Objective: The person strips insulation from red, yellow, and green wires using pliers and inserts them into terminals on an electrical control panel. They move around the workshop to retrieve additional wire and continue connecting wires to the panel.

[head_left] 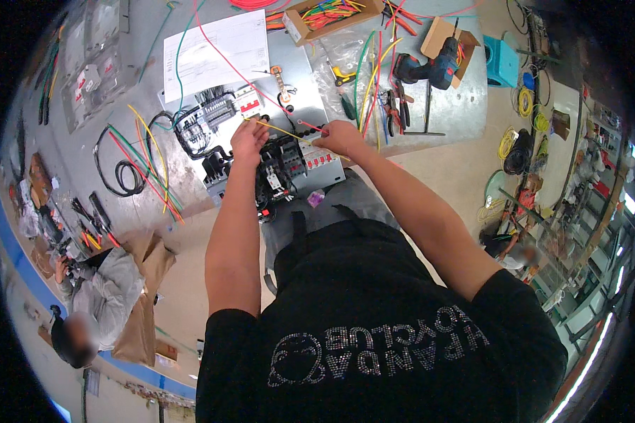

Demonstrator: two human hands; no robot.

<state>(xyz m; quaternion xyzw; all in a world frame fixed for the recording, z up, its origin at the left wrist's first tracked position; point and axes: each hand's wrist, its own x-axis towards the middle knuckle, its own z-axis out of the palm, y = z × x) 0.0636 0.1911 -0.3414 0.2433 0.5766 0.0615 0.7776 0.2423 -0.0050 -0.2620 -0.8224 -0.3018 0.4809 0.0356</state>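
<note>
A thin yellow wire (283,131) stretches between my two hands over an electrical panel (317,185) with black and white switchgear. My left hand (250,143) pinches its left end, close to a white breaker with red switches (249,103). At the other end, the fingers of my right hand (342,139) close on the yellow wire. A short red wire (309,126) with a small ring-like tip runs up to the same fingers; whether they grip it too is unclear. Below my right hand sits a row of breakers with red switches (319,163).
A printed paper sheet (215,56) covers the panel's far part. Cut wires (144,166) lie on the metal table at left. At right are a cordless drill (430,67), pliers (400,109) and a wire-filled cardboard box (331,17). Another person (102,303) is at lower left.
</note>
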